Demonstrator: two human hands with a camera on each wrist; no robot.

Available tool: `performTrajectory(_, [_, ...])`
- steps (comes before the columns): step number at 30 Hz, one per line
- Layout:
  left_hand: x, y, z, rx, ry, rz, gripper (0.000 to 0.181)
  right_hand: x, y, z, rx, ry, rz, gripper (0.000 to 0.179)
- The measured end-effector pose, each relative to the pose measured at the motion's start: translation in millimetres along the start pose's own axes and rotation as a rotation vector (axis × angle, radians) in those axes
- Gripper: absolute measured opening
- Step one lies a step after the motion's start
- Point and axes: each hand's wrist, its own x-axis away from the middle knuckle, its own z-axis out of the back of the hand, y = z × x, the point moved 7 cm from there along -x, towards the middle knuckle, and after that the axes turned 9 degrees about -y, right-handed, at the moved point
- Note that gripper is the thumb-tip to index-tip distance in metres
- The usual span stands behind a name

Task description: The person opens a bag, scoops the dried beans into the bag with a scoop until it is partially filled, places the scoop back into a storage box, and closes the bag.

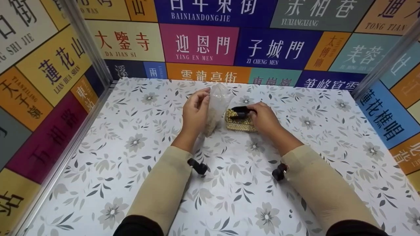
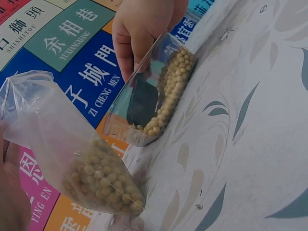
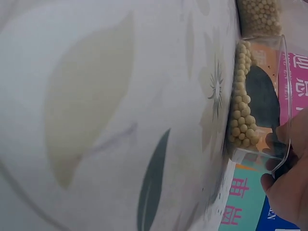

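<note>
My left hand grips the side of a clear plastic bag near its mouth. Soybeans fill the lower part of the bag, which stands upright on the table. To its right is a clear plastic box with a layer of soybeans along its bottom. In my right hand I hold a black scoop by its handle. The scoop's dark blade dips inside the box, down by the beans.
A white tablecloth with grey flowers and leaves covers the table. Panels with coloured sign blocks rise behind it and on both sides, with metal posts at the corners. A black wrist mount sits on each beige sleeve.
</note>
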Motion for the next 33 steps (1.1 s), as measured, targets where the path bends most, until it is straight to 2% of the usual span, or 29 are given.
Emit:
performTrajectory(11, [-0.7,0.6,-1.0,-0.007,-0.002,-0.014,0.025,1.9,5.2,2.5,-0.110,-0.016,-0.039,0.038])
performTrajectory(15, [-0.7,1.5,-1.4,-0.010,-0.004,-0.016,0.025,4.9,8.5,5.0,-0.143,-0.016,-0.029,0.038])
performTrajectory(24, [-0.3,1.9,-2.0,-0.034,-0.010,-0.032,0.020,18.1,18.6,17.4,-0.262,0.057,0.027,0.038])
performTrajectory(33, [-0.5,0.4,-1.0,-0.010,0.004,-0.035,0.017,29.1,23.5,25.9,-0.360,0.106,0.002,0.036])
